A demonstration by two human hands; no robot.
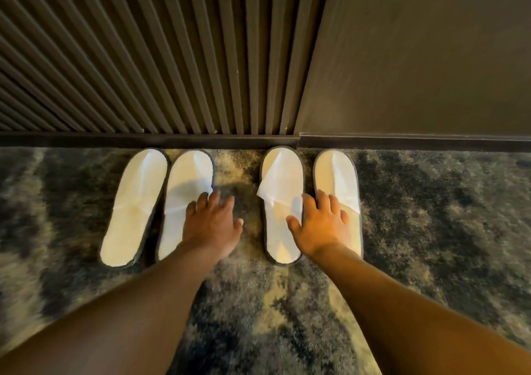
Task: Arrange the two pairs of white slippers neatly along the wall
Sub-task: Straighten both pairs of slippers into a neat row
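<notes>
4 slippers (283, 202) by wall (416, 58), hands (211, 225) flat

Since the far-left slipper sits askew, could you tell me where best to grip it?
Take the far-left slipper by its open heel end, coming from the near side: the heel leans left, lies flat and bare, and is clear of both hands.

4 slippers (283, 205) by wall (172, 58), both hands (211, 225) flat.

Matt cloth slippers (135, 202) (grey-edged) on rough carpet (431, 216).
</notes>
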